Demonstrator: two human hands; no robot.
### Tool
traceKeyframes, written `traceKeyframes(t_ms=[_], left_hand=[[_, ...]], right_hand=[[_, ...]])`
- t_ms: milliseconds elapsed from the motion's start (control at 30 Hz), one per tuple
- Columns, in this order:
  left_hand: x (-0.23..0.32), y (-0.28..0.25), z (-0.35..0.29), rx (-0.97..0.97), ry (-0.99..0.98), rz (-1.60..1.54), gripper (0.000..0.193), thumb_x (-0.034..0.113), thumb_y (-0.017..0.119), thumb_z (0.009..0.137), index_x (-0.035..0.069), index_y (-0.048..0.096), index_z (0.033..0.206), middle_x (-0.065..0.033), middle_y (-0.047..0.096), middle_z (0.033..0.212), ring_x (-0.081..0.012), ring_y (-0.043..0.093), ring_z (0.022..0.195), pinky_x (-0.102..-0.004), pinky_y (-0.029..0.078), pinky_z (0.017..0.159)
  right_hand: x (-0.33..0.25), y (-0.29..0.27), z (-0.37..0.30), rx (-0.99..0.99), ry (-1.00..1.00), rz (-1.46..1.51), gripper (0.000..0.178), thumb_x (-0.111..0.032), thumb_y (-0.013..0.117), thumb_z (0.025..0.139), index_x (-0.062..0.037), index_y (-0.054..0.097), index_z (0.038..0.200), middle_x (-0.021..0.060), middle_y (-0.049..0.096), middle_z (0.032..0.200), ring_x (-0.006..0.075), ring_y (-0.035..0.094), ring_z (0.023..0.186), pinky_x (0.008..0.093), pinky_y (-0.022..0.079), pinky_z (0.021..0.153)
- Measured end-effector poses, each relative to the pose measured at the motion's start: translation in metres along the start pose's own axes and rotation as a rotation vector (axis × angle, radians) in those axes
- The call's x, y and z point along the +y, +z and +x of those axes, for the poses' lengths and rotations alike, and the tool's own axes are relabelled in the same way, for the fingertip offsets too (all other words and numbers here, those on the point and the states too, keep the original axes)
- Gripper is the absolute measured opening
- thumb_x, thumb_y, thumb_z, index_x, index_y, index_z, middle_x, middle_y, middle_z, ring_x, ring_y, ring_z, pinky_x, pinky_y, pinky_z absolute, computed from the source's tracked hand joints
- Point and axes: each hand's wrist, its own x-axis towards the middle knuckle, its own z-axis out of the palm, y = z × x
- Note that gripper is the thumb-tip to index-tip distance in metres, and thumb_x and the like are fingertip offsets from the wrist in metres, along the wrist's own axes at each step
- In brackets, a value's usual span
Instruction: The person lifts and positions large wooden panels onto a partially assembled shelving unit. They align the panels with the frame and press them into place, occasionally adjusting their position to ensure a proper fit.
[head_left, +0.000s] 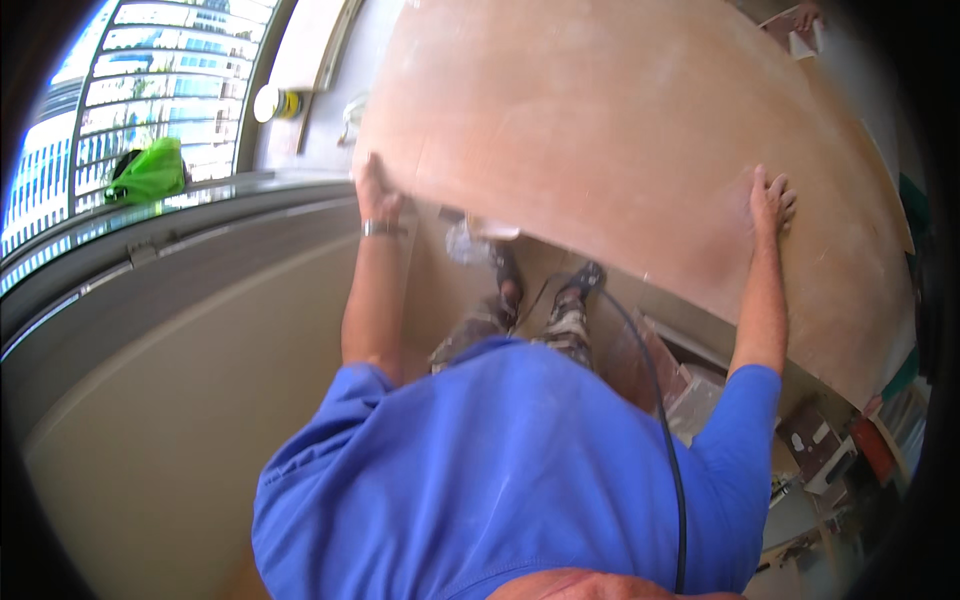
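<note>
A large, pale brown plywood sheet (580, 120) spreads in front of me, its near edge slanting down to the right. At its near left corner my left hand (376, 196) is closed on the edge, thumb upward, the other fingers partly hidden. A metal watch band (380, 228) circles that wrist. My right hand (770, 203) rests on the sheet's upper face toward the right, fingers stretched out and a little apart, holding nothing.
A barred window with a green bag (150, 172) on its sill is at left. Beyond the left hand stands a yellow-and-black can (280, 103). A black cable (655, 380) runs past my body. Board scraps and tools (815, 445) clutter the lower right. Another person's hand (806, 15) shows at the far right.
</note>
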Motion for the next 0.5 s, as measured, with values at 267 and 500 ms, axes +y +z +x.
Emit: traceKeyframes(t_ms=[267, 500], left_hand=[[-0.004, -0.015, 0.016, 0.094, -0.044, -0.126, 0.028, 0.021, 0.056, 0.086, 0.004, 0.055, 0.109, -0.0079, 0.058, 0.107, -0.0243, 0.055, 0.101, -0.0422, 0.045, 0.09], [0.002, -0.005, 0.007, 0.107, -0.077, -0.195, 0.024, 0.018, 0.057, 0.085, 0.005, 0.057, 0.106, -0.0057, 0.059, 0.105, -0.0231, 0.055, 0.101, -0.042, 0.044, 0.091]], right_hand=[[0.001, 0.002, 0.008, 0.007, -0.007, 0.016, 0.08, -0.069, 0.031, 0.081, -0.0188, 0.019, 0.142, 0.0197, 0.012, 0.147, 0.039, 0.012, 0.134, 0.0591, 0.014, 0.103], [0.0, -0.002, 0.006, -0.013, 0.014, -0.02, 0.08, -0.069, 0.03, 0.081, -0.018, 0.019, 0.142, 0.0192, 0.013, 0.146, 0.0389, 0.013, 0.134, 0.0591, 0.016, 0.103]])
